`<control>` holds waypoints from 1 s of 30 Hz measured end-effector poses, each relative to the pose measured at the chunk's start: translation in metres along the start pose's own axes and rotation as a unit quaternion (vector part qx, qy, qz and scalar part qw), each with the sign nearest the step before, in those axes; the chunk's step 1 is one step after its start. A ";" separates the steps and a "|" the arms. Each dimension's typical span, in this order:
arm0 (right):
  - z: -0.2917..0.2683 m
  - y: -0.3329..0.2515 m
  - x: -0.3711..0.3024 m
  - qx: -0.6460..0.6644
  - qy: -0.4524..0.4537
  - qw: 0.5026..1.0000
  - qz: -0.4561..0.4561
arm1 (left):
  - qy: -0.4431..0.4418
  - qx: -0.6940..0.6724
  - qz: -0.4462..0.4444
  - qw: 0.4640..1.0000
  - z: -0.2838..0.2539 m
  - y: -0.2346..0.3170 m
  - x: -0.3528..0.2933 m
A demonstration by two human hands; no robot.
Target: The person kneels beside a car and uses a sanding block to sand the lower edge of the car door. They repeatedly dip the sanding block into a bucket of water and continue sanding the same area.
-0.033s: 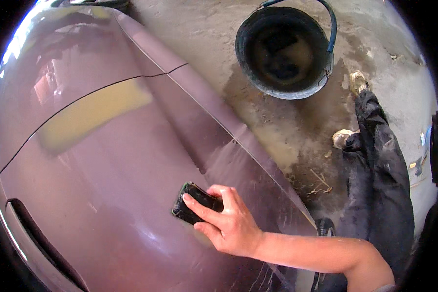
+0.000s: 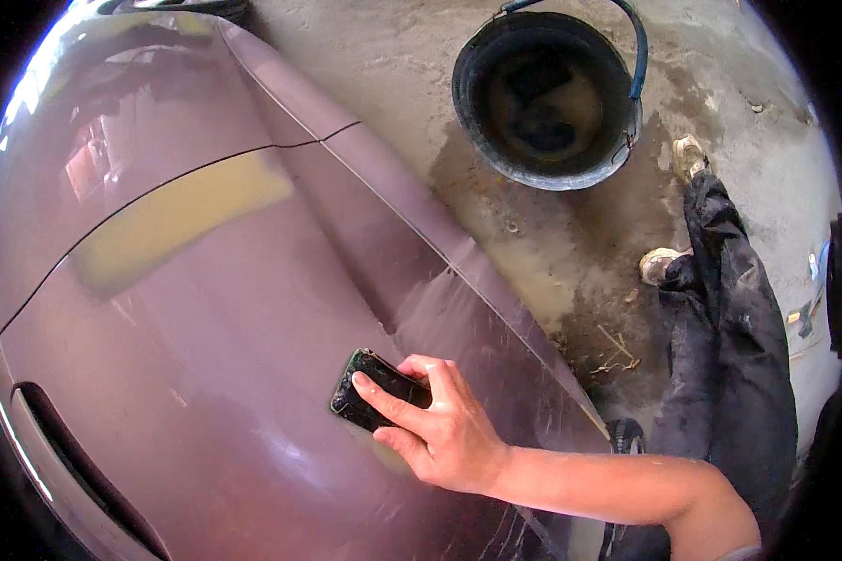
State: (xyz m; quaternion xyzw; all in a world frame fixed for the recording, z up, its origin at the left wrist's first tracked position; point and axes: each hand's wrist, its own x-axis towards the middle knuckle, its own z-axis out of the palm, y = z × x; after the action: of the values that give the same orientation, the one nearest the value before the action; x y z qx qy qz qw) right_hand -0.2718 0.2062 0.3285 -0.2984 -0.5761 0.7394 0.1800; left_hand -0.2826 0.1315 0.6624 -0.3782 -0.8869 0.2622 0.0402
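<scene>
My right hand [image 2: 454,430] is closed around a black sanding block [image 2: 374,391] with a greenish edge. Its index finger lies along the top and the thumb grips the near side. The block rests on a mauve car body panel [image 2: 215,346]. Its underside is hidden. Beyond the hand, a yellowish patch [image 2: 187,215] spreads across the panel, just below a dark curved seam. Right of the block, the panel looks dull and streaked. My left hand does not show.
A dark bucket [image 2: 472,140] with murky liquid and a blue handle stands on the stained concrete floor [image 2: 365,56]. Legs in dark trousers [image 2: 730,374] with pale shoes [image 2: 662,266] are at the right. Thin twigs [image 2: 617,351] lie near the car's edge.
</scene>
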 end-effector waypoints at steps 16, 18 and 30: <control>-0.013 -0.035 -0.079 0.035 -0.053 0.996 0.065 | 0.024 0.007 -0.026 0.999 0.003 -0.001 -0.003; -0.009 -0.023 -0.072 0.009 -0.041 0.999 0.029 | 0.043 0.003 -0.022 0.999 0.004 -0.002 -0.006; -0.011 -0.017 -0.055 0.010 -0.047 0.999 -0.002 | 0.067 -0.029 0.010 0.997 0.008 -0.013 -0.010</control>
State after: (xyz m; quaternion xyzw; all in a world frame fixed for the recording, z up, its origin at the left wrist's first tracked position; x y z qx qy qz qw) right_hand -0.2248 0.1853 0.3556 -0.2605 -0.5771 0.7580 0.1570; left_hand -0.2865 0.1137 0.6628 -0.4044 -0.8859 0.2104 0.0858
